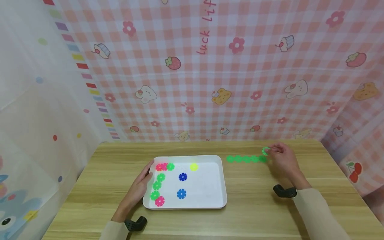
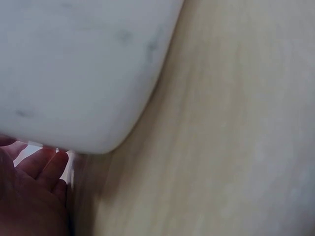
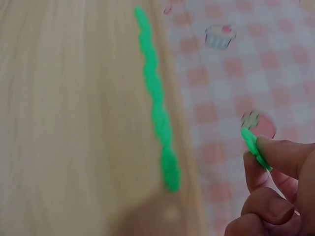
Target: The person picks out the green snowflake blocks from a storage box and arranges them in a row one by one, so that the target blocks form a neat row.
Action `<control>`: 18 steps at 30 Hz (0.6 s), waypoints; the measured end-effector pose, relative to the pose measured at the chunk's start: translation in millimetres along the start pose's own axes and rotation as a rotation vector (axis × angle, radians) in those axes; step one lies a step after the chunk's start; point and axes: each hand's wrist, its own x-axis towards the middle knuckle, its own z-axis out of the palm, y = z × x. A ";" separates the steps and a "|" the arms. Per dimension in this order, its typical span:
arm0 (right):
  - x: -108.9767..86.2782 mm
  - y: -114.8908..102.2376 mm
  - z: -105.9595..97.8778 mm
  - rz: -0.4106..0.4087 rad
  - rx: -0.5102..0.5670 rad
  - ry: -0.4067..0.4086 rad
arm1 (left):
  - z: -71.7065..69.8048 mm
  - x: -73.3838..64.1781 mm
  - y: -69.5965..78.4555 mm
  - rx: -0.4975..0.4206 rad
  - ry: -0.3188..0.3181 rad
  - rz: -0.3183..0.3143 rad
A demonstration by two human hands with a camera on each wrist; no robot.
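My right hand (image 1: 285, 161) pinches a green snowflake building disc (image 1: 265, 151) between thumb and fingertips, raised above the table; the right wrist view shows this disc (image 3: 252, 142) edge-on. Just below it lies a row of green discs (image 1: 246, 159), joined end to end near the table's back edge. At the left side of a white tray (image 1: 207, 186), my left hand (image 1: 135, 190) grips the tray's edge, its fingers partly hidden. Inside the tray are several green discs (image 1: 157, 185), pink discs (image 1: 159, 201), a yellow disc (image 1: 194, 167), a dark blue disc (image 1: 183, 177) and a lighter blue disc (image 1: 181, 194).
The wooden table (image 1: 252, 213) meets a pink checked cloth (image 1: 192, 83) hung behind it. A pale dotted cloth (image 1: 36, 110) hangs at the left. Both wrists wear black camera mounts, such as the right mount (image 1: 285, 191).
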 end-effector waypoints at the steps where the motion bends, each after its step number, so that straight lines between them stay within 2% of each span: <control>1: 0.3 4.2 -1.1 0.009 -0.002 0.011 | -0.2 0.2 -0.3 -0.001 0.000 0.001; 11: 6.0 37.5 2.0 0.062 -0.025 0.130 | -0.7 0.8 -3.3 -0.002 -0.002 0.013; 18: 7.4 43.6 5.3 0.097 -0.035 0.126 | 0.4 -0.4 -3.0 0.001 0.001 0.011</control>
